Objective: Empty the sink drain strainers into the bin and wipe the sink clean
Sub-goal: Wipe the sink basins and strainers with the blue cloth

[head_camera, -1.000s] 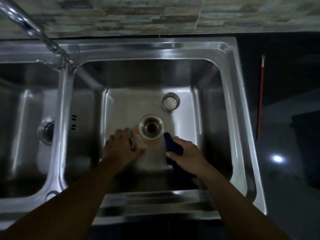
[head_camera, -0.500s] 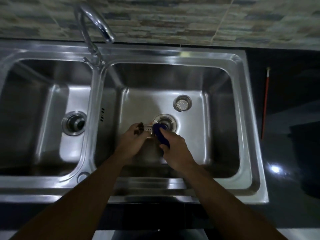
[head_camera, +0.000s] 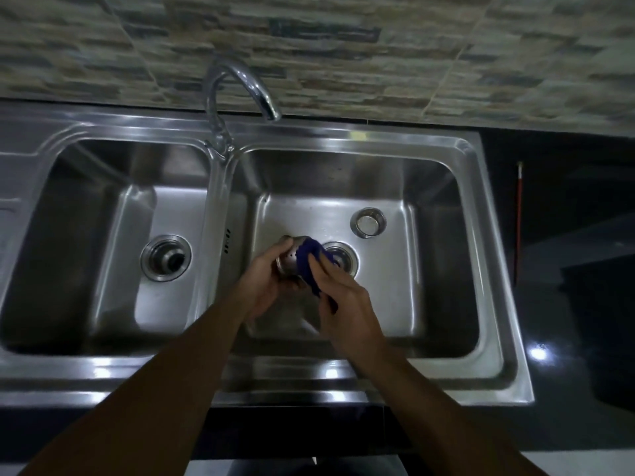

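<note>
at the far left we see the left basin [head_camera: 86, 269] of the steel sink [head_camera: 103, 376], its drain [head_camera: 166, 257] set mid-floor with smooth steel all round it. the faucet [head_camera: 240, 87] arches above the divider [head_camera: 214, 218] between the basins. over the right basin [head_camera: 433, 286], just left of its open drain hole [head_camera: 342, 261], the left hand [head_camera: 264, 286] curls round a perforated strainer [head_camera: 290, 262]. the right hand [head_camera: 343, 300] pinches a blue cloth [head_camera: 307, 266] against the strainer's side. a second strainer [head_camera: 368, 222] stands upright behind the drain hole, apart from it. from there the floor runs flat to the right wall. past the rim, on the dark counter [head_camera: 567, 304], lies a red stick [head_camera: 519, 218].
</note>
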